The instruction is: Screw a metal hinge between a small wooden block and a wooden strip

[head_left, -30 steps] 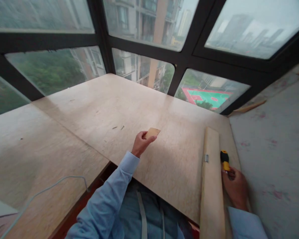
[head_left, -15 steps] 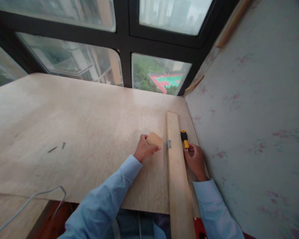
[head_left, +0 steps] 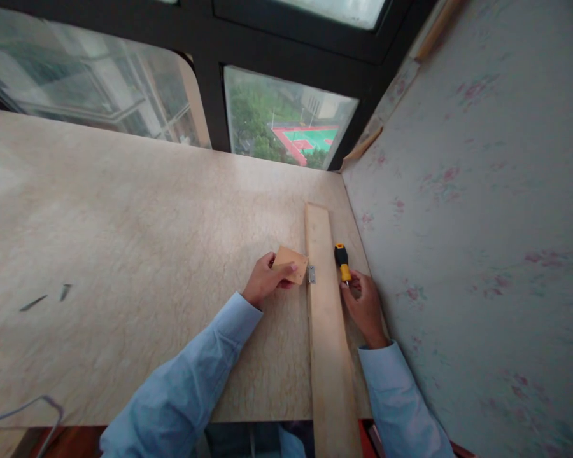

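Between thumb and fingers, my left hand [head_left: 266, 280] grips a small square wooden piece [head_left: 286, 259] with small dark holes near its edge. That piece is held just left of a long wooden board [head_left: 323, 318], close to a small metal hinge [head_left: 311, 274] on the board's left edge. On the board's right side, my right hand [head_left: 364, 302] is closed at the shaft end of a screwdriver [head_left: 342, 262]. Its black and yellow handle points away from me. The tip is hidden by my fingers.
Two dark, slim metal pieces [head_left: 33, 303] lie on the pale tabletop [head_left: 148, 242] at left. A cable [head_left: 23, 407] crosses the near left corner. The floral-papered wall [head_left: 458, 254] stands close on the right. A dark window frame [head_left: 286, 57] borders the far edge.
The view has shifted, so the table contents sit further left. My left hand has turned the wooden piece, showing its holes, and brought it nearer the hinge. My right hand stays at the screwdriver.
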The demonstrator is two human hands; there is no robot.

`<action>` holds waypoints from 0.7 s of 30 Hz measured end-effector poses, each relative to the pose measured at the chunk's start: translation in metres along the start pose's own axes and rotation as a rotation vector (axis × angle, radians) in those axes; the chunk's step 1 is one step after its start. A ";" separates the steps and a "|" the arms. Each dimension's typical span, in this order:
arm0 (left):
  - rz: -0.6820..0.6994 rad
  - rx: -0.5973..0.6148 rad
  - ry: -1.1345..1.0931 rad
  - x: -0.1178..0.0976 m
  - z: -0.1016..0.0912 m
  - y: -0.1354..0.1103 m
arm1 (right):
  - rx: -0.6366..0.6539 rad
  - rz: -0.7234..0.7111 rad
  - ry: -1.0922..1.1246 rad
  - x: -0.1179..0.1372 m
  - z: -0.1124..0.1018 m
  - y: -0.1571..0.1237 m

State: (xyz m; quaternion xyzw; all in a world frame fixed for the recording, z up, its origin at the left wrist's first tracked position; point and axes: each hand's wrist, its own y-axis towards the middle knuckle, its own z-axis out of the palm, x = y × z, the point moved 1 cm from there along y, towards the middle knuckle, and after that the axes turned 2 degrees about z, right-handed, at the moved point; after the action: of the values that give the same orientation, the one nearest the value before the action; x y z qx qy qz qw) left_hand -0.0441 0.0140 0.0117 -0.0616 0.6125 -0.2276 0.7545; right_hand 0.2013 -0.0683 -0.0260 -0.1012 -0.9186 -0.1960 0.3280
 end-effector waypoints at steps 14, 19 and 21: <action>-0.050 -0.088 -0.058 0.006 0.004 -0.001 | 0.033 -0.257 0.102 0.089 -0.041 0.010; -0.009 -0.108 -0.081 0.009 0.002 -0.001 | 0.394 -0.442 -0.064 0.096 -0.011 0.035; -0.002 -0.133 -0.084 0.009 0.001 0.000 | 0.494 -0.469 -0.164 0.091 0.006 0.043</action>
State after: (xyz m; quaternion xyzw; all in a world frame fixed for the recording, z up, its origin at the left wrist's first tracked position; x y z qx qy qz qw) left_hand -0.0419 0.0098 0.0043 -0.1215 0.5938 -0.1844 0.7737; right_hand 0.1422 -0.0222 0.0408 0.1798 -0.9598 -0.0289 0.2137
